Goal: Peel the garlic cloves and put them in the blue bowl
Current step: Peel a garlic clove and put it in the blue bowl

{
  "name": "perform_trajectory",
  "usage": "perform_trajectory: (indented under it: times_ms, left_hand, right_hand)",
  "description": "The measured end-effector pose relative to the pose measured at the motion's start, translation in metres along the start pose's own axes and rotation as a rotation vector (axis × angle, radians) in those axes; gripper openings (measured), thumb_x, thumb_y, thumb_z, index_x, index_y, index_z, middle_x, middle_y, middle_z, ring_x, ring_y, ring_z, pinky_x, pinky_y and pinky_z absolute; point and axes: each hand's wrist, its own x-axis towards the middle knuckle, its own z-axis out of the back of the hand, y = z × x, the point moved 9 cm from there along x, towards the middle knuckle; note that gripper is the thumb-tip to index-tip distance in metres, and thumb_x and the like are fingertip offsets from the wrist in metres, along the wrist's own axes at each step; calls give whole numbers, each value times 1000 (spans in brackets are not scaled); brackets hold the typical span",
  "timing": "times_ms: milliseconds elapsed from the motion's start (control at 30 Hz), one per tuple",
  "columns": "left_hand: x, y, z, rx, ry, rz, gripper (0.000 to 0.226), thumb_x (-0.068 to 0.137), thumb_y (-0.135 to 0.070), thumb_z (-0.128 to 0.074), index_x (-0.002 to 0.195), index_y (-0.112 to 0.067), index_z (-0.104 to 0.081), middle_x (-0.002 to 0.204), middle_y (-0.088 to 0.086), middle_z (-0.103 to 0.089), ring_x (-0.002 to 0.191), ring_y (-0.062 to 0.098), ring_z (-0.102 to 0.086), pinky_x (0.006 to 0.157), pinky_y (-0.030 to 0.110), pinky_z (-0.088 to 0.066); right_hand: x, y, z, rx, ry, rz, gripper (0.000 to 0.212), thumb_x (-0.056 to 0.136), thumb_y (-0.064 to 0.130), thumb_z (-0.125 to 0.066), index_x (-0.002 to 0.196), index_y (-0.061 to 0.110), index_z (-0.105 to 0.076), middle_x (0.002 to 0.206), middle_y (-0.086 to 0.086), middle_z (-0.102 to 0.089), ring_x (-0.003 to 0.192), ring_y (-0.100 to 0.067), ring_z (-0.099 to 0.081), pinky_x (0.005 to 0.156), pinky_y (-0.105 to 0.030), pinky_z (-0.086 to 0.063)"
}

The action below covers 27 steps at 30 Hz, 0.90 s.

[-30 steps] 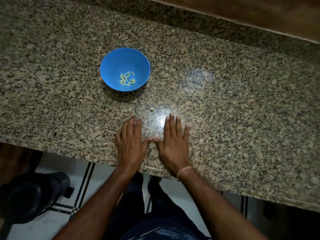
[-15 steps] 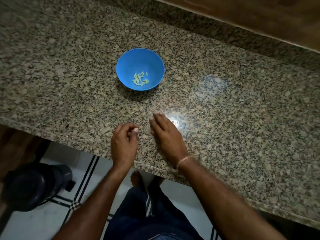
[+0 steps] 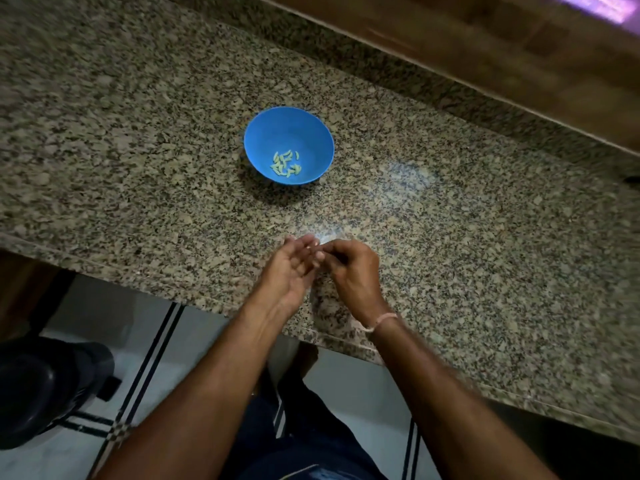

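The blue bowl (image 3: 266, 133) stands on the granite counter (image 3: 138, 150) and holds several pale peeled garlic cloves (image 3: 285, 163). Both hands meet above the counter's front edge, well short of the bowl. My left hand (image 3: 292, 268) is turned palm up with a small pale garlic clove (image 3: 310, 250) at its fingertips. My right hand (image 3: 351, 271) has its fingers curled and pinches at that same clove. The fingers hide most of the clove and the spot is blurred.
A wooden strip (image 3: 485, 46) runs along the back of the counter. Below the front edge are a tiled floor with dark stripes (image 3: 149, 341), a black object (image 3: 41, 386) at the lower left and my dark trousers (image 3: 311, 438).
Both hands lay flat on the counter, then my left hand picked up a small pale piece. They are now raised and joined fingertip to fingertip. The view has shifted left.
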Motion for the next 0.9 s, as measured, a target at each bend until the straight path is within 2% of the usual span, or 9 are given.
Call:
perform_trajectory:
  times_ms: [100, 200, 267, 333, 367, 433, 533, 733, 900]
  left_hand:
    - [-3, 9, -18, -110, -11, 45, 43, 113, -34, -37, 89, -9, -62, 75, 5, -66, 67, 12, -59, 60, 20, -52]
    - [0, 13, -19, -127, -61, 35, 43, 112, -36, -38, 78, -15, -53, 67, 1, -54, 58, 9, -51, 48, 19, -48]
    - [4, 13, -15, -121, -62, 40, 45, 111, -41, -38, 74, -18, -49, 60, -3, -47, 53, 8, -44, 41, 18, -41]
    - [5, 13, -7, -60, -60, 43, 47, 110, -46, -38, 72, -20, -47, 56, -6, -43, 48, 7, -39, 40, 18, -32]
    - [4, 10, -2, -34, -58, 42, 46, 110, -45, -38, 72, -21, -47, 55, -6, -42, 46, 7, -37, 39, 18, -30]
    - [-2, 6, 5, 15, -57, 32, 45, 111, -42, -40, 70, -22, -44, 53, -7, -39, 44, 7, -33, 38, 19, -26]
    - [-6, 0, 15, 32, -76, -3, 46, 111, -38, -40, 68, -23, -39, 51, -8, -33, 41, 7, -29, 36, 19, -22]
    - [-9, 5, 20, -8, -114, -45, 50, 111, -41, -38, 65, -22, -38, 49, -7, -30, 38, 7, -27, 35, 20, -19]
    - [-16, 1, 37, -96, -187, -101, 49, 109, -41, -42, 64, -22, -40, 48, -7, -31, 36, 7, -28, 35, 20, -18]
  right_hand:
    - [-16, 17, 3, 95, 1, 26, 17, 90, -4, -73, 99, 8, -81, 96, 8, -78, 91, 1, -74, 85, -20, -60]
    - [-26, 24, 18, 140, -95, 90, 15, 87, -5, -75, 93, 8, -79, 93, 3, -78, 88, -7, -75, 79, -24, -61]
    - [-31, 20, 33, 146, -146, 114, 10, 91, 3, -75, 97, 10, -77, 95, 4, -76, 88, -8, -73, 77, -24, -60]
    - [-34, -3, 50, 24, -177, 120, 22, 98, 22, -70, 120, 17, -73, 118, 4, -73, 108, -7, -69, 90, -33, -60]
    - [-33, -24, 56, -105, -167, 92, 37, 102, 34, -64, 137, 21, -63, 139, 1, -64, 127, -11, -61, 104, -39, -55]
    - [-34, -80, 74, -455, -125, -27, 67, 107, 53, -44, 164, 25, -23, 172, -4, -18, 158, -19, -18, 127, -50, -26]
    - [-34, -123, 80, -813, -82, -100, 81, 106, 66, -12, 163, 17, 18, 169, -5, 27, 157, -20, 24, 129, -55, 0]
    - [0, -63, -5, -765, 159, 192, 84, 103, 68, -4, 162, 13, 17, 169, -7, 27, 156, -20, 27, 128, -54, 7]
    - [54, -93, 69, -778, 30, 86, 80, 104, 67, -4, 163, 15, 15, 170, -6, 24, 157, -22, 22, 128, -56, 2]
